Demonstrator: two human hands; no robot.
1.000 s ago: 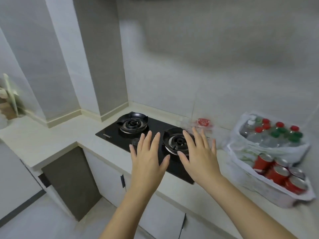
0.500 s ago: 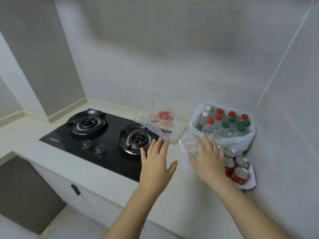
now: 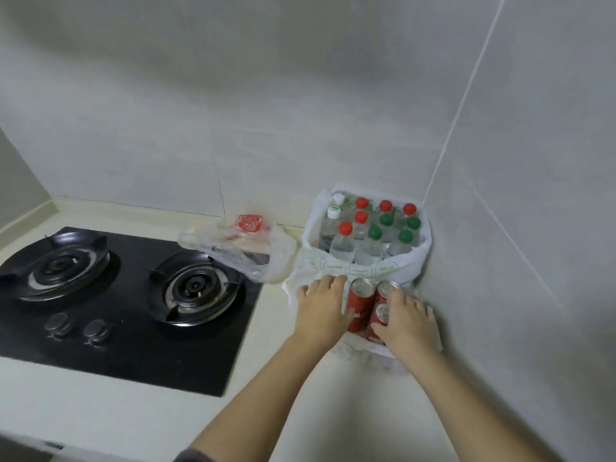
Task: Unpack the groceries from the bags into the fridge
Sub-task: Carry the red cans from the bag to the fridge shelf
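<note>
Main risk is the white bag [image 3: 336,266], far right corner of the counter. It's soft and slumped open, so pulling anything out could drag its wall along and tip the upright bottles [image 3: 373,235] packed at the back. The red cans [image 3: 360,301] stand loose in the near part. Lift one carelessly and its neighbours probably topple or roll off the near edge. Left hand [image 3: 321,306] lies on the bag just left of the cans, fingers fairly straight, thumb spread, gripping nothing I can see. Right hand [image 3: 408,320] is draped over the near-right cans, fingers bent down around them, thumb on the nearest one. Can't tell how firm that hold is. Fridge isn't in view, so expect a carry. Room: grey tiled walls [image 3: 266,111] meeting in a corner, pale smooth counter [image 3: 300,411], black two-burner stove [image 3: 133,328] on the left, crumpled clear bag [image 3: 266,251] between the stove and the white bag, overlapping the stove's far right corner.
</note>
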